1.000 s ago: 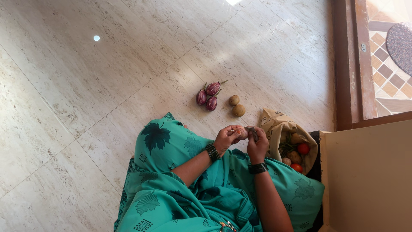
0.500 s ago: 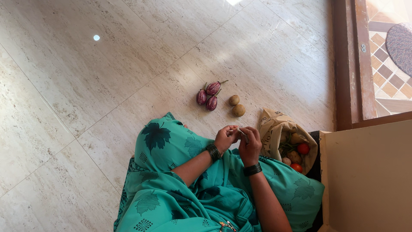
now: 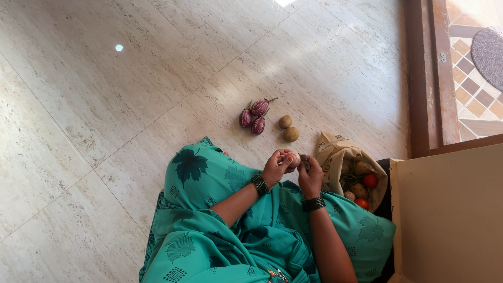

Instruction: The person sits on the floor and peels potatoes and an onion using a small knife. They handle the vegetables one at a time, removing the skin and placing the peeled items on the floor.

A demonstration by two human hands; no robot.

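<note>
**Potato held over the lap, floor pile and bag close by**

Three small purple eggplants [image 3: 258,115] and two potatoes [image 3: 287,128] lie on the tiled floor [image 3: 131,105]. The left hand [image 3: 276,167] is closed around a pale potato [image 3: 293,159], held above the lap. The right hand [image 3: 310,175] grips a small dark tool [image 3: 305,162] against it. The open paper bag [image 3: 335,152] of vegetables sits just beside. The tool could slip toward the left fingers, as they are close together.
</note>
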